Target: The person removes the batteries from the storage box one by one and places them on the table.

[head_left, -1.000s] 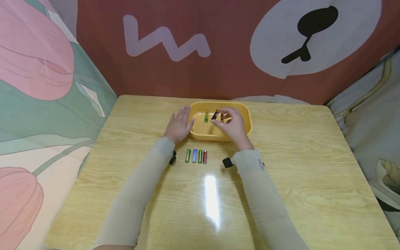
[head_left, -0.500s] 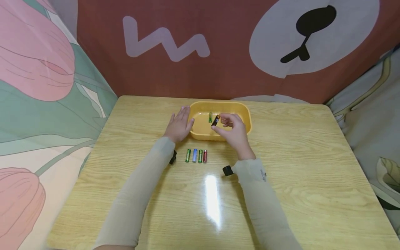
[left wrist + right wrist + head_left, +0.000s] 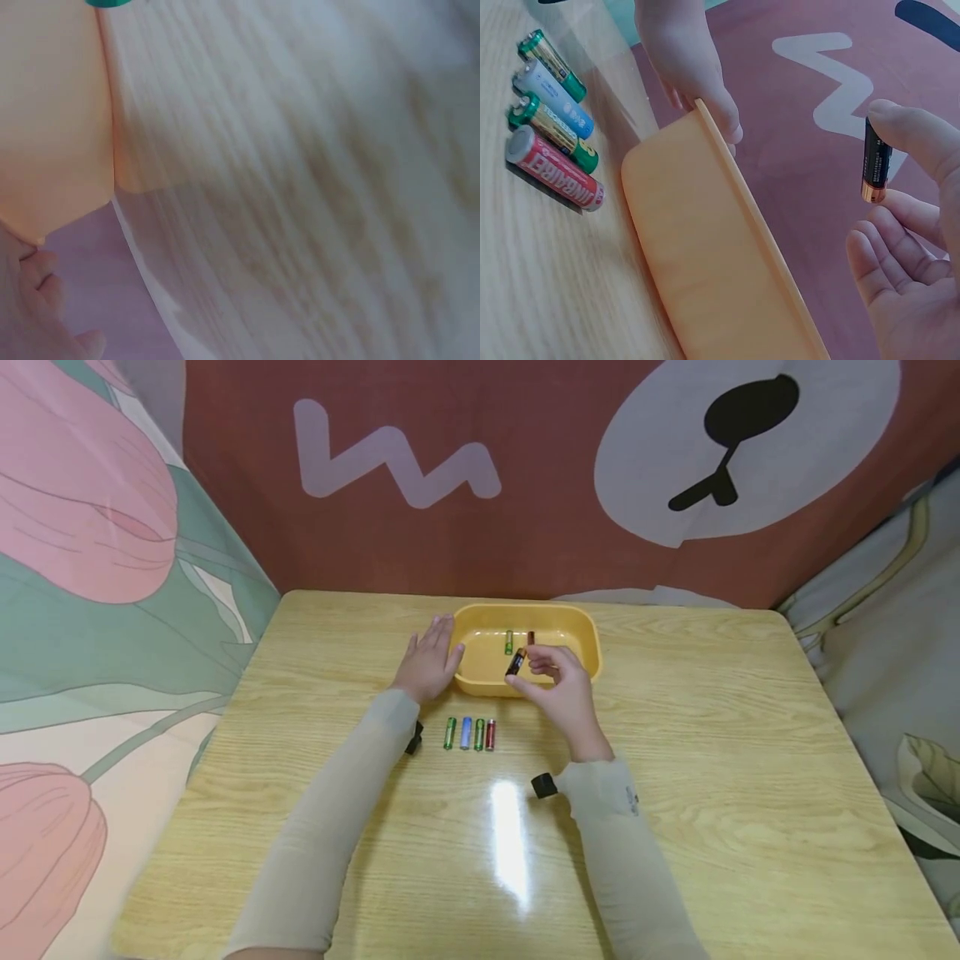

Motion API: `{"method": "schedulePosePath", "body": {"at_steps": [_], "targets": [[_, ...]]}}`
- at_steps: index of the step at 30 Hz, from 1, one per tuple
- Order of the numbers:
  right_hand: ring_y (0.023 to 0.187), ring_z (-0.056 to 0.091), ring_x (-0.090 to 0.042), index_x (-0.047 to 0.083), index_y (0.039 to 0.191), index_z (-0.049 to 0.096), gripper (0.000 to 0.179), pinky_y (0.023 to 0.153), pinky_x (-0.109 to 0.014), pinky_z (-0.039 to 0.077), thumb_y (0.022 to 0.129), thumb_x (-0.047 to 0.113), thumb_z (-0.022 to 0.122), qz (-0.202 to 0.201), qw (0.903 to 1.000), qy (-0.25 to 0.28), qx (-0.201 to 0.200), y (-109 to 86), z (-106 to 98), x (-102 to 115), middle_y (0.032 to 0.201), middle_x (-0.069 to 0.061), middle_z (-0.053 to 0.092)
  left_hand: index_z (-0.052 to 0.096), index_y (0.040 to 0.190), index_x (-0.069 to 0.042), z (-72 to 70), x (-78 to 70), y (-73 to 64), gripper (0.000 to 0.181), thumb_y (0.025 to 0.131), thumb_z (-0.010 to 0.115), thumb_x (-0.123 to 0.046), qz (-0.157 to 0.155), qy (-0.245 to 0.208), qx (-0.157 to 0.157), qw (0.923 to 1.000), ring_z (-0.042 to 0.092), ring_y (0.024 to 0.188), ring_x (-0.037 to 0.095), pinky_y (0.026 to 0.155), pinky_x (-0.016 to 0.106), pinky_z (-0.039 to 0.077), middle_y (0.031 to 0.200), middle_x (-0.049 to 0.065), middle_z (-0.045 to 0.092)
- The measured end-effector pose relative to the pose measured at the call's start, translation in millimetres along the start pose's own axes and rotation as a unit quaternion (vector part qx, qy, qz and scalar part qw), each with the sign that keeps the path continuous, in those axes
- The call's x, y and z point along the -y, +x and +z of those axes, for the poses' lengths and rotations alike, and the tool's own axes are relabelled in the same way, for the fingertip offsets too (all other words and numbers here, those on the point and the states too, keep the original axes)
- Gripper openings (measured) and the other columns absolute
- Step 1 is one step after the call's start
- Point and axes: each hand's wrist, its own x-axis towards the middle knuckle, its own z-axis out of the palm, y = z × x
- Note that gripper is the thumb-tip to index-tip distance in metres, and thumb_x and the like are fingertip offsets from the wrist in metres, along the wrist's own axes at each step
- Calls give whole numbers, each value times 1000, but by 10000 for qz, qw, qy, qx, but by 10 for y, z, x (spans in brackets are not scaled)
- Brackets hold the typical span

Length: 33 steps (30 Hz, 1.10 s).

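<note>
My right hand pinches a black battery with a copper end between thumb and fingertip, above the near part of a yellow plastic tray. Its other fingers are loosely bent. At the tray's left end rests my left hand, its fingers straight and its thumb at the rim. Inside the tray lie a green battery and a dark red one, the latter partly hidden by the right hand. The left wrist view catches a few fingertips beside the tray's wall.
In front of the tray, a row of batteries lies side by side on the wooden table: a green one, a blue one, another green one and a red one. A brown patterned cloth hangs behind.
My right hand has drawn back toward the near rim with the black battery. The green battery in the tray has shifted right. My left hand stays put.
</note>
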Motion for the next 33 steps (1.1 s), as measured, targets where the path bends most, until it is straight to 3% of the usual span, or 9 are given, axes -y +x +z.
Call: {"method": "schedulePosePath", "body": {"at_steps": [3,11,17,27,33], "targets": [[107,57,-36,-8,126,63,48,103,-45,49,83,2,83,10,10000,-50,37,-49,0,6,118,-24,57,4,164,-8,-2,2,4,67,111,22,-45,8,-44,-5,10000,-1,156,20,125,52,3,171,8,7],[114,57,-40,-1,126,66,50,105,-45,48,81,9,86,-57,9994,-184,282,-130,-24,-336,120,-20,58,4,164,-8,0,22,10,67,110,21,-46,24,11,-30,10000,-1,156,20,125,53,4,171,7,7],[110,59,-32,4,123,68,49,104,-41,49,80,15,88,-128,9984,-373,415,-217,-58,-393,117,-14,61,4,164,-8,1,27,2,67,110,21,-45,33,23,-61,10000,-1,156,20,125,53,5,171,7,6],[109,59,-35,6,123,69,50,101,-48,49,79,15,89,-218,9944,-644,806,-296,-29,-470,117,-13,63,3,164,-8,-8,33,-17,68,110,17,-47,5,60,-20,10000,-1,156,20,125,53,5,171,6,5],[109,60,-31,10,124,68,52,101,-47,50,78,19,90,-29,9904,-800,1125,-341,-18,-554,117,-10,63,3,164,-8,6,28,-4,67,111,22,-44,25,-38,-24,10000,-1,156,20,125,53,5,171,6,5]]}}
